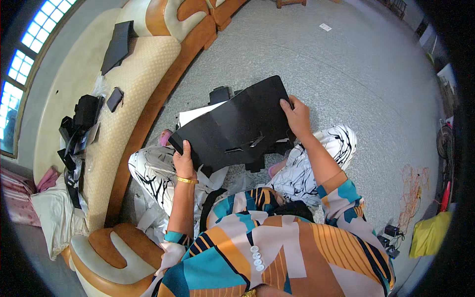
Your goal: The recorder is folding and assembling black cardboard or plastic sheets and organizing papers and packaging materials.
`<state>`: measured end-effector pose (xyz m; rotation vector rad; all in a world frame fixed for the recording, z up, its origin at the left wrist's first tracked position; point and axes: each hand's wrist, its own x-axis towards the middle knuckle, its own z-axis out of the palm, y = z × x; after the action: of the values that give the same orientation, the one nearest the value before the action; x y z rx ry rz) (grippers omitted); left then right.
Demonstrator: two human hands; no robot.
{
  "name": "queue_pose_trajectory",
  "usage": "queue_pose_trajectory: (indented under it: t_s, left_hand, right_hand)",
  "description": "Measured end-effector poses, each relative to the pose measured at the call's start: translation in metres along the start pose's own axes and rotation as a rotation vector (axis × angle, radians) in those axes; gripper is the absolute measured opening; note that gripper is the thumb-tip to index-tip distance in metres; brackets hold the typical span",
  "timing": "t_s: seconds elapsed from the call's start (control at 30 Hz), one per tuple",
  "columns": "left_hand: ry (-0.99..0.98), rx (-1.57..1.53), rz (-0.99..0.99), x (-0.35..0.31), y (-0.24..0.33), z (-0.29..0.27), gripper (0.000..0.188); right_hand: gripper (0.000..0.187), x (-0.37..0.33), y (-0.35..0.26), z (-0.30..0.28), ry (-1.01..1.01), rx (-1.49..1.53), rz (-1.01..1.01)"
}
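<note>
A large flat black sheet [237, 123], apparently card, is stretched between my hands over my lap, tilted up toward the right. Faint creases cross it, and small slits show near its lower edge. My left hand [183, 162] grips its lower left corner, thumb on top. At the upper right edge, my right hand [298, 118] pinches it with the thumb on the face and fingers behind. Behind the sheet, a white sheet [194, 115] and a black piece [219, 94] stick out; more black pieces [255, 165] show below it. Most of what lies underneath is hidden.
On the cream sofa [143, 74] to my left lie a flat black panel [118, 48], a dark wallet-like case [115, 99] and a heap of black items [86, 113]. White scraps [146, 213] lie by the sofa. Orange cords [411, 195] and black adapters [393, 231] are on the right.
</note>
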<state>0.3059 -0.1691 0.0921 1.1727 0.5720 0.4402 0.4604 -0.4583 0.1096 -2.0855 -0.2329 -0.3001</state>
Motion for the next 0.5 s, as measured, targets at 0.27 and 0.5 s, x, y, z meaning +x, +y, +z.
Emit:
queue_pose_trajectory:
  t_s: [0.27, 0.5]
  left_hand:
    - [0.103, 0.144, 0.088, 0.011, 0.003, -0.016, 0.021]
    - [0.044, 0.283, -0.038, 0.015, 0.033, -0.034, 0.023]
  right_hand:
    - [0.042, 0.003, 0.009, -0.01, -0.185, 0.156, 0.261]
    - [0.031, -0.003, -0.018, -0.024, -0.384, 0.854, 0.531]
